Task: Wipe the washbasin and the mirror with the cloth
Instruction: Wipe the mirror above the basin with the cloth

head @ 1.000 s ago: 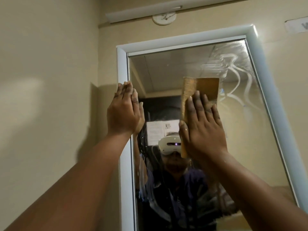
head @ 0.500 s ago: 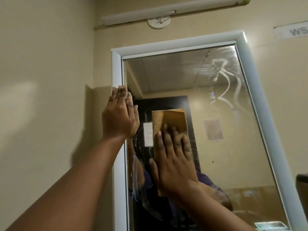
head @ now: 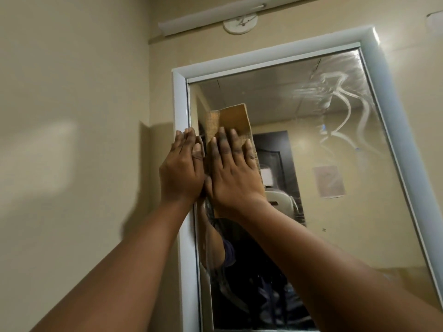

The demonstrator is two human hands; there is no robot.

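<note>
Left hand (head: 181,168) flat, fingers straight, holding nothing, on mirror's white frame (head: 180,101). Right hand (head: 233,171) just beside it, flat, pressing tan woven rectangular cloth (head: 236,121) against glossy mirror (head: 335,188) near its left edge, long axis vertical.

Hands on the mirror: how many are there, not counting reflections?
2. The left hand rests flat on the white frame at the left edge of the mirror. The right hand presses the cloth against the glass, right beside it.
</note>
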